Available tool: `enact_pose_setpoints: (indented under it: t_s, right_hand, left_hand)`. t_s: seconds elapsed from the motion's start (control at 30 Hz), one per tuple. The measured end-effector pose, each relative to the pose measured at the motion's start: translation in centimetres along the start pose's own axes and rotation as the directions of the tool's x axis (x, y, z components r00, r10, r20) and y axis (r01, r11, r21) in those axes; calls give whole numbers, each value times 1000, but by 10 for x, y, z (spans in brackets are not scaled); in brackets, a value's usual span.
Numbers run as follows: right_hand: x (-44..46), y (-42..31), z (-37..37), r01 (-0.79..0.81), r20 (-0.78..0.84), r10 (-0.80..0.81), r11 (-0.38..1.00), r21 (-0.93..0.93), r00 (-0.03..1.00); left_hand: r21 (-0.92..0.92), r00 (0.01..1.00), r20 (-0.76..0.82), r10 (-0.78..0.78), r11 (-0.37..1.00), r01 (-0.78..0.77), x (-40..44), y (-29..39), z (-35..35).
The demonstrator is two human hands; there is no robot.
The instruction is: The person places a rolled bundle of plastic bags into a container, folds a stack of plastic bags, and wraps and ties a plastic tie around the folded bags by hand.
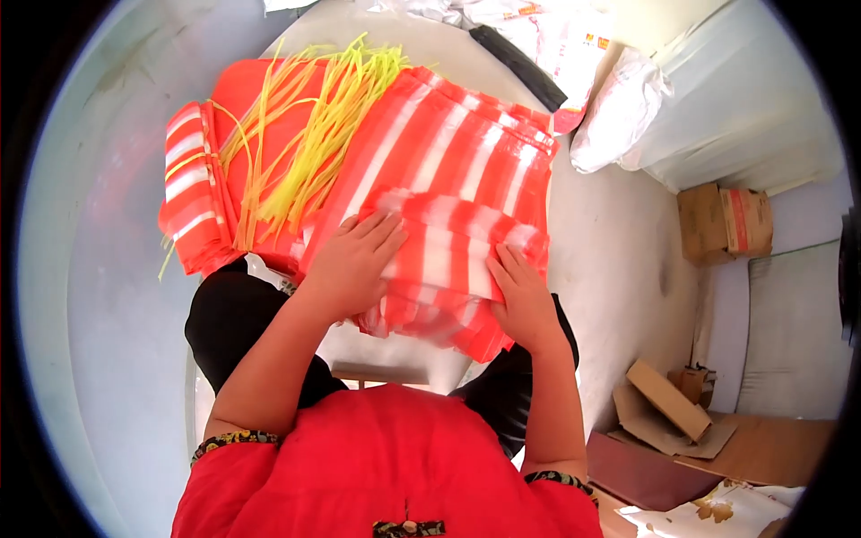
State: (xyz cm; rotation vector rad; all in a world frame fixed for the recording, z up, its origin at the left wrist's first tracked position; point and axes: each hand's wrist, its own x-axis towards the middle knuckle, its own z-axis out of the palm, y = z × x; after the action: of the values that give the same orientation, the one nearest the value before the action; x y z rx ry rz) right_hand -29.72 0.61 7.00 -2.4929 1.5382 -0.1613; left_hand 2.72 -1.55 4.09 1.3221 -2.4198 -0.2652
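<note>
A stack of red-and-white striped plastic sheets, which look like bags (439, 152), lies in front of me. Its near part is folded over into a band across the stack. My left hand (354, 264) rests flat on the left side of this fold, fingers stretched out. On the fold's right end lies my right hand (523, 296), fingers extended and its thumb side partly hidden. Left of the stack, a loose bunch of yellow plastic strips (314, 152) spreads over red plastic. A folded striped bundle (190, 188) with a yellow strip around it sits at the far left.
White printed sacks (619, 112) and a black roll (518, 67) lie at the back right. A cardboard box (725, 222) stands by the right wall. Flattened cardboard (668, 403) lies at the lower right. My knees are under the stack's near edge.
</note>
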Motion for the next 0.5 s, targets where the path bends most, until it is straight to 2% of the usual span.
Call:
enact_pose_setpoints:
  t_s: [0.13,0.23,0.27,0.33,0.37,0.47,0.5]
  right_hand:
    - [-1,0,-4,-30,-12,30,998,-53,999]
    - [-4,0,-22,-86,10,85,996,33,996]
    - [-5,0,-32,-155,42,151,983,98,988]
    - [-7,4,-51,-296,121,275,929,221,954]
    - [-8,10,-51,-263,50,261,914,310,964]
    - [8,11,-67,-322,-1,337,900,295,942]
    - [16,12,-69,-363,11,375,889,278,927]
  left_hand:
    - [-29,994,-50,-102,994,101,1,-1,4]
    - [-97,988,-156,16,995,-32,-1,-7,-14]
    - [-131,979,-192,73,986,-100,-2,-8,-24]
    - [-300,990,-47,-136,947,115,-5,-5,-42]
    - [-370,972,40,-229,901,228,-6,-4,-45]
    - [-531,913,-12,-408,776,340,1,-2,-39]
    - [-521,899,-94,-428,791,322,5,-3,-36]
